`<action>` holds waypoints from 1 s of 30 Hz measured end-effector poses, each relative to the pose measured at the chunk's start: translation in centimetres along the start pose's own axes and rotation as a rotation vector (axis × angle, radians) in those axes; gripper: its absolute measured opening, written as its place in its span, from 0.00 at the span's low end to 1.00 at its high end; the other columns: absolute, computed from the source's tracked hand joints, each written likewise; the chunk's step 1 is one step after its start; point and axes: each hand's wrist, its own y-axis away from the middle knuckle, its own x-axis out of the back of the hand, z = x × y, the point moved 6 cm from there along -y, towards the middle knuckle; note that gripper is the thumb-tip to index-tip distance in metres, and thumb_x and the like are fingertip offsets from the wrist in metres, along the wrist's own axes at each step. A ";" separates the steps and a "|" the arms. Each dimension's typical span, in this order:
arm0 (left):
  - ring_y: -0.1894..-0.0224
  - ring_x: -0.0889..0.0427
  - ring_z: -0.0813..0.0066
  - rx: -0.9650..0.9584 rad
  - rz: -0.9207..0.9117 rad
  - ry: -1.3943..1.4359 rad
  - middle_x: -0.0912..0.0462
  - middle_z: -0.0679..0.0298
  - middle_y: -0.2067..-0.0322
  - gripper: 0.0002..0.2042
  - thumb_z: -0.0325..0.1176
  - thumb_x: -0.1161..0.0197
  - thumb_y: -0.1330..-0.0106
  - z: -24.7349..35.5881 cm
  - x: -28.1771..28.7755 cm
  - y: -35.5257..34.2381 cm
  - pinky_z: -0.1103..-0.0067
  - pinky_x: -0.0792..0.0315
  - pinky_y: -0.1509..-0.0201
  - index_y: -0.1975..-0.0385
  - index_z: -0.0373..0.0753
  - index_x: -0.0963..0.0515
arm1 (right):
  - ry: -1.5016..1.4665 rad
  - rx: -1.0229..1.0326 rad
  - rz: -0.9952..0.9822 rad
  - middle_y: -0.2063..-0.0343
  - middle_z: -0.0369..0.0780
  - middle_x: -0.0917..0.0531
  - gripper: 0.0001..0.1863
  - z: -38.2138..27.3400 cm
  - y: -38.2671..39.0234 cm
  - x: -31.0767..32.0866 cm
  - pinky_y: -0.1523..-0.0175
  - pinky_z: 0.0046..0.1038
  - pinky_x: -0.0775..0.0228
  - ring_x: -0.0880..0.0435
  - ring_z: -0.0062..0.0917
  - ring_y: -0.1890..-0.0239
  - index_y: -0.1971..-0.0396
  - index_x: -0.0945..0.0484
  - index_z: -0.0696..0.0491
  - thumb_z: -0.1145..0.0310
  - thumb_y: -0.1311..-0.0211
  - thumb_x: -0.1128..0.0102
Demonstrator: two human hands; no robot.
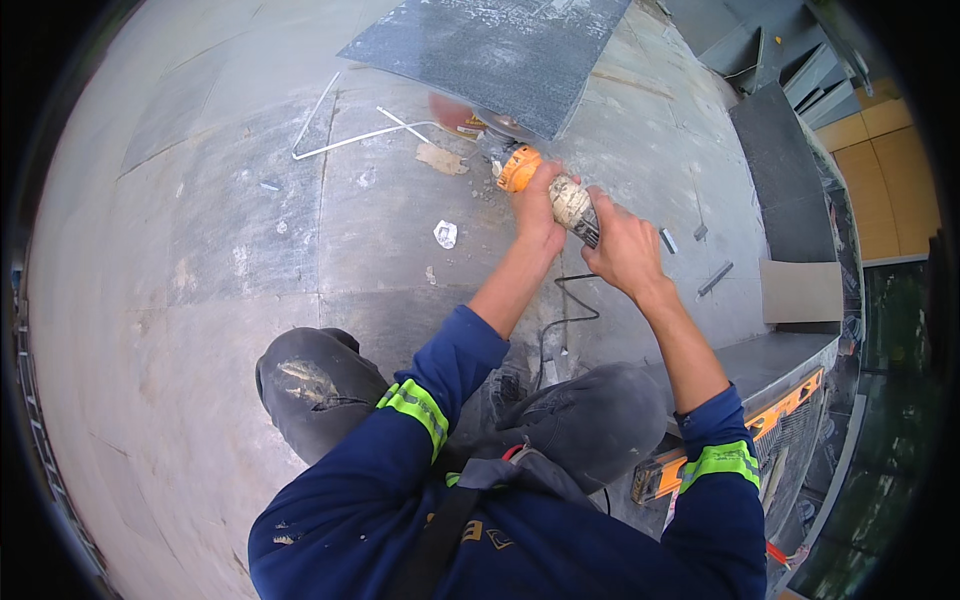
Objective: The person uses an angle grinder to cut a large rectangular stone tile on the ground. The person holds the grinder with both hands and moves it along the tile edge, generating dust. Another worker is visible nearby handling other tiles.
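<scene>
An angle grinder (573, 206) with an orange head and a dusty, pale body is held in both my hands. My left hand (541, 210) wraps round it just behind the orange head. Further back, my right hand (624, 245) grips the rear of the body. The grinder's front end meets the near edge of a large dark grey tile (490, 50), dusted white on top. A disc shows only in part there. Below that edge sits a reddish rounded thing (452, 115), partly hidden by the tile.
A black cord (568, 318) runs toward my knees. White bent rods (365, 138), a crumpled white scrap (445, 234) and dark offcuts (714, 278) lie on the dusty grey floor (230, 240). An orange spirit level (785, 405) and a beige piece (802, 291) are at right.
</scene>
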 end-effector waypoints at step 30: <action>0.61 0.10 0.65 0.065 -0.005 -0.010 0.15 0.60 0.65 0.11 0.34 0.30 0.28 -0.4 0.2 -0.9 0.64 0.12 0.55 0.54 0.39 0.24 | 0.016 0.017 0.016 0.57 0.53 0.10 0.44 0.4 -0.2 0.0 0.53 0.54 0.16 0.09 0.56 0.58 0.28 0.31 0.49 0.68 0.48 0.23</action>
